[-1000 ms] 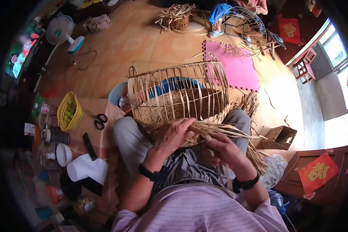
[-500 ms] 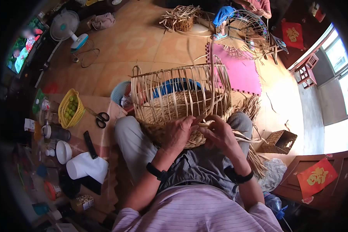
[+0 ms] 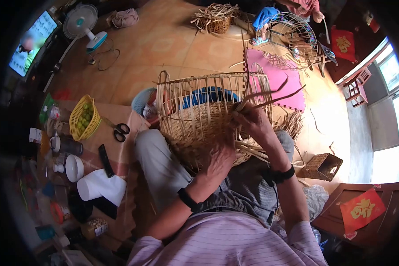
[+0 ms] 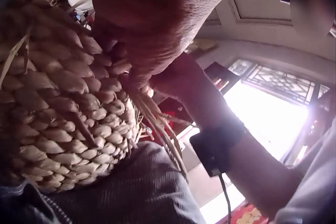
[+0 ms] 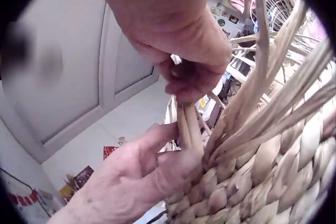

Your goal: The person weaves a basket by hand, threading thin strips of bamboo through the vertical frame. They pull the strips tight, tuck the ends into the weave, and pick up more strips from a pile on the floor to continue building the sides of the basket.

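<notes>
A half-woven basket (image 3: 208, 119), braided below with bare upright stakes above, sits between the person's knees. My right hand (image 3: 254, 122) is raised at its right side and pinches dried plant strips (image 3: 275, 91), whose ends stick out to the right. Lower down, my left hand (image 3: 219, 153) lies against the near woven wall. In the right wrist view, two pale strips (image 5: 190, 129) run between the hands; the left hand's (image 5: 142, 176) thumb and finger close round their lower part, right at the braided edge. More loose strips (image 4: 157, 121) trail out beside the left hand in the left wrist view.
On the left, a low table carries scissors (image 3: 120, 132), a yellow basket (image 3: 95, 124) of green fruit and a white bowl (image 3: 74, 167). A small woven box (image 3: 321, 167) stands right. Beyond are a pink mat (image 3: 292, 95), a fan (image 3: 80, 22) and another person by a wire frame.
The right hand has moved up and forward along the basket's right side, taking strips with it. The strip that stood upright now leans to the right. The left hand stays lower, near the woven wall.
</notes>
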`<act>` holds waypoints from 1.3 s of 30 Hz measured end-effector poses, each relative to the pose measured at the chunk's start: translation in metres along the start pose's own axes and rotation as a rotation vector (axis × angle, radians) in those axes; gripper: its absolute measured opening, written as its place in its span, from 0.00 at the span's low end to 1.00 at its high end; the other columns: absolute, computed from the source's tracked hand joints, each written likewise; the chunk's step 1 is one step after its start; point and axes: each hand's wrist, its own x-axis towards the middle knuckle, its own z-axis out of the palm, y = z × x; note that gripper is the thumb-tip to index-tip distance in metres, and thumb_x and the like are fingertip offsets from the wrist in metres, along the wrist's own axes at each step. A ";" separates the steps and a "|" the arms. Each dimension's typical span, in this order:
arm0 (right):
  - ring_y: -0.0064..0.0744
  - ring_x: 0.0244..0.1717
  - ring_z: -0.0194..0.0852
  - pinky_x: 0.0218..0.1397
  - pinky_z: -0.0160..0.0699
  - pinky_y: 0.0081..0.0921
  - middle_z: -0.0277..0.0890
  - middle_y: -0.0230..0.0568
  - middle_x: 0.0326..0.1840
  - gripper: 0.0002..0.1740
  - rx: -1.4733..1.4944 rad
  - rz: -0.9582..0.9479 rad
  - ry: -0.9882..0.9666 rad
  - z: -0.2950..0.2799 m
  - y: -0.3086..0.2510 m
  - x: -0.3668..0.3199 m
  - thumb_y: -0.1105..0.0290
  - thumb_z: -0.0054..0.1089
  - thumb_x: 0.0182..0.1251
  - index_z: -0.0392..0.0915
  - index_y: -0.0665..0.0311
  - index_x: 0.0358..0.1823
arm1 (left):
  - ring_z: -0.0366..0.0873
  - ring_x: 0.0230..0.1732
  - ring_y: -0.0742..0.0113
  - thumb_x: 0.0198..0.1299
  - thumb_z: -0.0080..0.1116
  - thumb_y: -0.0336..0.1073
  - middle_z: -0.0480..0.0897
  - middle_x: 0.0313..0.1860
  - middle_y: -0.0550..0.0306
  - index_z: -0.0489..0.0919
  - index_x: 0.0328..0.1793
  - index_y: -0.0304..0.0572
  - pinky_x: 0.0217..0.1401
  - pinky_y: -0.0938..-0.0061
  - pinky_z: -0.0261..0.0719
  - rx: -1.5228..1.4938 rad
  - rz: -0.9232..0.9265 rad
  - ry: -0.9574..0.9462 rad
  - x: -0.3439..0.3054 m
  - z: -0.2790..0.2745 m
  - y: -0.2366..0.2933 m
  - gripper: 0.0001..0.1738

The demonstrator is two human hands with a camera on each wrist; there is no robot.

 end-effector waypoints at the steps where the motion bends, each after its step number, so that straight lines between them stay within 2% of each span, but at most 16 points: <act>1: 0.26 0.31 0.80 0.34 0.77 0.29 0.85 0.37 0.35 0.08 -0.076 -0.061 0.026 0.002 0.003 -0.002 0.69 0.67 0.79 0.81 0.68 0.46 | 0.82 0.48 0.53 0.57 0.75 0.56 0.82 0.46 0.48 0.73 0.72 0.28 0.53 0.62 0.79 0.006 0.012 0.042 -0.002 0.009 -0.002 0.47; 4: 0.46 0.34 0.85 0.38 0.81 0.40 0.84 0.46 0.37 0.05 -0.569 -0.250 0.032 0.005 -0.014 -0.019 0.74 0.66 0.74 0.82 0.66 0.47 | 0.82 0.50 0.54 0.58 0.73 0.55 0.82 0.49 0.47 0.75 0.71 0.29 0.54 0.61 0.78 0.026 -0.029 -0.172 0.000 0.014 0.001 0.44; 5: 0.55 0.41 0.85 0.44 0.84 0.43 0.82 0.47 0.45 0.10 -0.957 -0.367 -0.037 -0.008 0.013 -0.021 0.77 0.63 0.70 0.83 0.64 0.51 | 0.82 0.50 0.52 0.59 0.73 0.53 0.82 0.48 0.47 0.76 0.69 0.30 0.54 0.60 0.78 0.026 -0.039 -0.191 0.000 0.013 0.002 0.40; 8: 0.59 0.44 0.85 0.43 0.84 0.47 0.80 0.49 0.47 0.11 -0.988 -0.226 0.021 0.015 -0.015 -0.034 0.77 0.60 0.70 0.83 0.63 0.51 | 0.83 0.49 0.46 0.62 0.71 0.44 0.83 0.46 0.47 0.80 0.64 0.35 0.54 0.55 0.80 -0.006 -0.031 -0.046 -0.008 0.018 0.003 0.28; 10: 0.61 0.43 0.86 0.41 0.84 0.48 0.81 0.49 0.44 0.08 -0.956 -0.271 0.048 0.019 -0.004 -0.032 0.74 0.62 0.69 0.80 0.63 0.48 | 0.84 0.48 0.43 0.63 0.70 0.39 0.83 0.45 0.45 0.81 0.61 0.36 0.53 0.53 0.81 -0.087 -0.003 0.090 -0.012 0.022 0.000 0.23; 12: 0.60 0.39 0.86 0.37 0.85 0.49 0.82 0.50 0.40 0.07 -0.954 -0.277 0.069 0.018 0.007 -0.028 0.73 0.64 0.64 0.77 0.63 0.42 | 0.85 0.49 0.41 0.64 0.68 0.36 0.85 0.46 0.41 0.82 0.60 0.35 0.52 0.52 0.82 -0.180 -0.008 0.038 -0.013 0.033 -0.006 0.20; 16: 0.61 0.37 0.86 0.38 0.84 0.50 0.83 0.53 0.38 0.11 -0.850 -0.355 0.088 0.021 0.025 -0.025 0.69 0.68 0.66 0.78 0.64 0.46 | 0.83 0.55 0.32 0.65 0.70 0.37 0.86 0.50 0.31 0.82 0.57 0.32 0.55 0.46 0.82 -0.398 -0.104 -0.300 -0.010 0.057 -0.031 0.20; 20: 0.60 0.42 0.87 0.40 0.85 0.48 0.83 0.53 0.42 0.12 -0.786 -0.342 0.084 0.020 0.032 -0.027 0.67 0.65 0.73 0.78 0.64 0.51 | 0.84 0.52 0.32 0.63 0.71 0.39 0.86 0.50 0.33 0.82 0.57 0.33 0.54 0.45 0.82 -0.418 -0.061 -0.321 -0.011 0.058 -0.034 0.21; 21: 0.59 0.45 0.87 0.42 0.85 0.47 0.83 0.52 0.46 0.13 -0.820 -0.269 0.051 0.018 0.023 -0.031 0.66 0.65 0.74 0.78 0.63 0.54 | 0.84 0.51 0.32 0.63 0.72 0.39 0.86 0.51 0.33 0.82 0.57 0.34 0.54 0.45 0.82 -0.440 -0.016 -0.294 0.001 0.033 -0.030 0.21; 24: 0.58 0.47 0.87 0.47 0.88 0.44 0.82 0.50 0.46 0.25 -0.736 -0.232 0.052 0.013 0.021 -0.043 0.71 0.70 0.70 0.78 0.61 0.67 | 0.83 0.56 0.36 0.61 0.73 0.38 0.85 0.54 0.37 0.82 0.59 0.36 0.59 0.47 0.81 -0.488 0.028 -0.312 0.011 0.003 -0.027 0.23; 27: 0.48 0.47 0.90 0.50 0.90 0.37 0.84 0.45 0.46 0.28 -0.378 -0.234 0.122 0.011 0.032 -0.053 0.76 0.73 0.68 0.77 0.62 0.69 | 0.83 0.60 0.38 0.61 0.76 0.39 0.85 0.53 0.40 0.79 0.61 0.36 0.63 0.48 0.80 -0.511 0.048 -0.221 0.011 0.000 -0.026 0.27; 30: 0.34 0.49 0.89 0.49 0.91 0.30 0.85 0.39 0.46 0.25 0.135 0.096 0.224 0.009 0.041 -0.057 0.79 0.72 0.71 0.77 0.63 0.68 | 0.82 0.60 0.35 0.68 0.71 0.44 0.84 0.52 0.37 0.77 0.58 0.35 0.62 0.47 0.79 -0.468 -0.025 -0.323 0.012 -0.016 -0.022 0.24; 31: 0.25 0.43 0.87 0.41 0.89 0.24 0.86 0.36 0.46 0.20 0.462 0.223 0.261 0.008 0.023 -0.062 0.77 0.70 0.76 0.78 0.63 0.65 | 0.82 0.59 0.34 0.69 0.70 0.46 0.84 0.50 0.36 0.76 0.57 0.35 0.60 0.46 0.79 -0.491 -0.030 -0.342 0.014 -0.017 -0.023 0.23; 32: 0.21 0.33 0.83 0.33 0.83 0.21 0.85 0.35 0.42 0.16 0.501 0.269 0.349 0.001 0.028 -0.065 0.78 0.69 0.76 0.79 0.65 0.61 | 0.82 0.57 0.33 0.70 0.69 0.47 0.84 0.48 0.35 0.76 0.56 0.35 0.59 0.46 0.79 -0.514 -0.037 -0.359 0.016 -0.018 -0.024 0.23; 35: 0.19 0.27 0.77 0.29 0.72 0.15 0.85 0.33 0.40 0.12 0.742 0.236 0.406 -0.023 0.085 -0.089 0.77 0.68 0.77 0.79 0.68 0.58 | 0.82 0.52 0.30 0.74 0.65 0.50 0.84 0.43 0.32 0.74 0.52 0.34 0.55 0.44 0.79 -0.516 -0.055 -0.375 0.015 -0.017 -0.026 0.23; 39: 0.17 0.34 0.76 0.36 0.75 0.19 0.85 0.33 0.42 0.14 0.921 0.289 0.283 -0.014 0.053 -0.108 0.74 0.69 0.77 0.80 0.69 0.59 | 0.82 0.50 0.31 0.80 0.56 0.47 0.84 0.43 0.34 0.74 0.50 0.36 0.53 0.44 0.78 -0.547 -0.085 -0.342 0.014 -0.012 -0.025 0.18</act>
